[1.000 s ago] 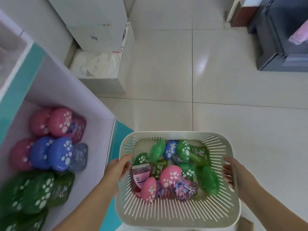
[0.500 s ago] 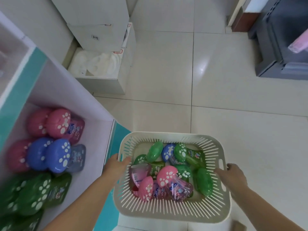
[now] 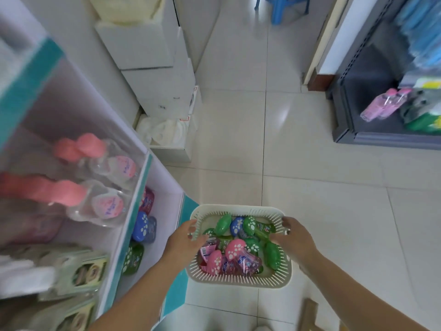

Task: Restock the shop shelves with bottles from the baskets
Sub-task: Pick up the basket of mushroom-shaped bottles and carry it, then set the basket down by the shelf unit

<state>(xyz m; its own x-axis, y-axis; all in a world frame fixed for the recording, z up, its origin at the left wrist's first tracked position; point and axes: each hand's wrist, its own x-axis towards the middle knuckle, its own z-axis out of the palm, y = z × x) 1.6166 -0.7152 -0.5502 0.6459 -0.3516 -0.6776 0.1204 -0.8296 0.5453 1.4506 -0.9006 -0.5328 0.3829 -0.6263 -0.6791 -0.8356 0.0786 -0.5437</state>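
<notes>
A cream slatted basket (image 3: 241, 281) sits low over the floor, filled with several green, pink and blue paw-print bottles (image 3: 235, 248). My left hand (image 3: 185, 240) grips its left rim, thumb inside. My right hand (image 3: 294, 240) grips its right rim near the handle slot. To the left stands the white-and-teal shelf (image 3: 137, 199). Its lower level holds blue (image 3: 143, 226), green (image 3: 132, 258) and pink paw-print bottles; the level above holds clear bottles with pink caps (image 3: 105, 163).
White boxes (image 3: 157, 91) are stacked against the wall beyond the shelf, one open with white cloth. A dark grey display unit (image 3: 381, 130) with pink bottles stands at the right. A blue stool (image 3: 279, 8) is far back. Tiled floor lies between.
The view has pulled back and up, showing the upper shelf level. The basket now sits lower and farther from the camera. Both hands have stayed on its rims.
</notes>
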